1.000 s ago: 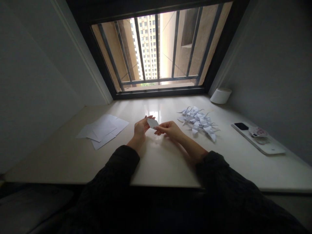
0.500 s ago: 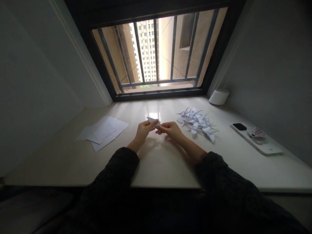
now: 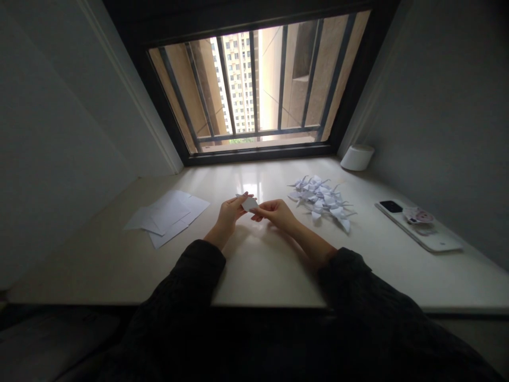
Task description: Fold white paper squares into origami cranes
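A small folded piece of white paper (image 3: 249, 203) is held between both hands just above the pale table (image 3: 258, 265). My left hand (image 3: 229, 215) pinches its left side with fingers closed. My right hand (image 3: 275, 212) pinches its right side, fingers curled. Both forearms in dark sleeves reach in from the bottom of the view.
A pile of several white folded paper cranes (image 3: 323, 200) lies to the right of my hands. Flat white paper sheets (image 3: 167, 216) lie at the left. A phone on a white tablet-like slab (image 3: 419, 225) sits at the right, a white round container (image 3: 357, 157) by the barred window (image 3: 258, 85).
The folded paper has turned in my fingers, from a flat face to edge-on and back to a small flat face; the hands stayed in the same place.
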Demonstrator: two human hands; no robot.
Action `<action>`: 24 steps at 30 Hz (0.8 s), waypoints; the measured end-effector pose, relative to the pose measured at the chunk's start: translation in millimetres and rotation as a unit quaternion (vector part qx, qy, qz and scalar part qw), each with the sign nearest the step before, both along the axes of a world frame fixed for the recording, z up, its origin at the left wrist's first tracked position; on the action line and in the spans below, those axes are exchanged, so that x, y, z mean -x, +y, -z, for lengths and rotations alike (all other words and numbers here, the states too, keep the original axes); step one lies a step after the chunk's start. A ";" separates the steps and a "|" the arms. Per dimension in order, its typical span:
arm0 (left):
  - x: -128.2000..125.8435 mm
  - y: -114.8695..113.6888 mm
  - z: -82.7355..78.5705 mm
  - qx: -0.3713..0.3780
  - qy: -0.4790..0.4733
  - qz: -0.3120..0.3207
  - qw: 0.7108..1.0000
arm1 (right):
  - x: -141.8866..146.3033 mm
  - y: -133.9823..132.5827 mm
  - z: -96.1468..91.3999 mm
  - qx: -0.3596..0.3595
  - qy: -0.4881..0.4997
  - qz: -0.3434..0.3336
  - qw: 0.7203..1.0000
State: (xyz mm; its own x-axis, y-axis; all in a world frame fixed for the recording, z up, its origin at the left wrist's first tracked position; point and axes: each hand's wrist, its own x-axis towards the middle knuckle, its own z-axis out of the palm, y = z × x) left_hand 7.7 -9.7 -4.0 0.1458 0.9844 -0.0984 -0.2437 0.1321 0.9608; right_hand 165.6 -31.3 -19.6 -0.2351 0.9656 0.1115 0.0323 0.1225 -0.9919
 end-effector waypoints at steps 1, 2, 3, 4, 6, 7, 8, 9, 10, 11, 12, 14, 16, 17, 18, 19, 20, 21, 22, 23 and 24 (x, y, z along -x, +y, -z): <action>0.4 0.6 0.6 0.000 0.001 0.000 1.000 | 0.2 0.0 0.0 0.001 0.000 0.000 1.000; 0.6 1.2 1.3 0.002 0.000 0.002 1.000 | 0.4 0.0 -0.1 0.002 0.001 -0.001 1.000; 0.6 1.6 2.1 0.005 -0.001 0.004 1.000 | 0.6 -0.2 -0.3 0.003 0.002 -0.002 1.000; 0.6 1.9 2.9 0.008 -0.004 0.006 1.000 | 0.8 -0.6 -0.6 0.003 0.003 -0.003 1.000; 0.6 2.5 4.5 0.018 -0.010 0.008 1.000 | 1.3 -1.4 -0.7 0.005 0.004 -0.004 1.000; 0.8 2.7 5.1 0.023 -0.011 0.008 1.000 | 1.5 -1.8 -0.5 0.006 0.004 -0.005 1.000; 1.2 2.9 5.6 0.028 -0.012 0.007 1.000 | 1.5 -2.0 -0.1 0.006 0.004 -0.006 1.000; 1.7 3.1 5.8 0.030 -0.012 0.006 0.999 | 1.4 -2.0 0.5 0.007 0.003 -0.007 1.000; 2.3 3.2 5.7 0.028 -0.010 0.003 1.000 | 0.9 -1.7 1.3 0.006 0.001 -0.008 1.000; 2.9 3.2 5.3 0.022 -0.008 0.001 1.000 | 0.2 -1.2 2.2 0.003 -0.002 -0.005 1.000; 3.4 3.1 4.6 0.016 -0.004 -0.002 1.000 | -0.7 -0.6 3.0 -0.005 -0.006 0.006 1.000; 3.6 2.3 2.7 0.007 0.010 -0.003 1.000 | -3.4 0.9 3.9 -0.029 -0.022 0.058 0.998; 2.3 0.8 0.6 0.009 0.034 0.005 0.999 | -6.5 1.6 3.4 -0.074 -0.067 0.143 0.985; 1.0 -0.3 -0.4 0.012 0.047 0.014 0.999 | -8.0 1.6 2.7 -0.109 -0.103 0.187 0.971; -0.5 -1.5 -1.3 0.015 0.059 0.025 0.998 | -9.2 1.2 1.8 -0.151 -0.144 0.224 0.952; -2.2 -2.8 -2.1 0.016 0.066 0.036 0.997 | -10.2 0.6 0.9 -0.199 -0.186 0.251 0.929; -3.8 -4.0 -2.8 0.016 0.069 0.045 0.996 | -11.0 0.0 0.2 -0.246 -0.226 0.265 0.904; -5.4 -5.2 -3.5 0.014 0.067 0.048 0.996 | -11.4 -0.6 -0.2 -0.286 -0.261 0.270 0.881; -6.6 -6.1 -4.1 0.009 0.061 0.047 0.997 | -11.5 -1.0 -0.3 -0.315 -0.289 0.268 0.863; -7.5 -6.8 -4.6 0.002 0.055 0.040 0.998 | -11.4 -1.2 0.0 -0.334 -0.310 0.261 0.851; -8.0 -7.2 -4.9 -0.007 0.048 0.029 0.998 | -11.1 -1.1 0.5 -0.345 -0.322 0.252 0.845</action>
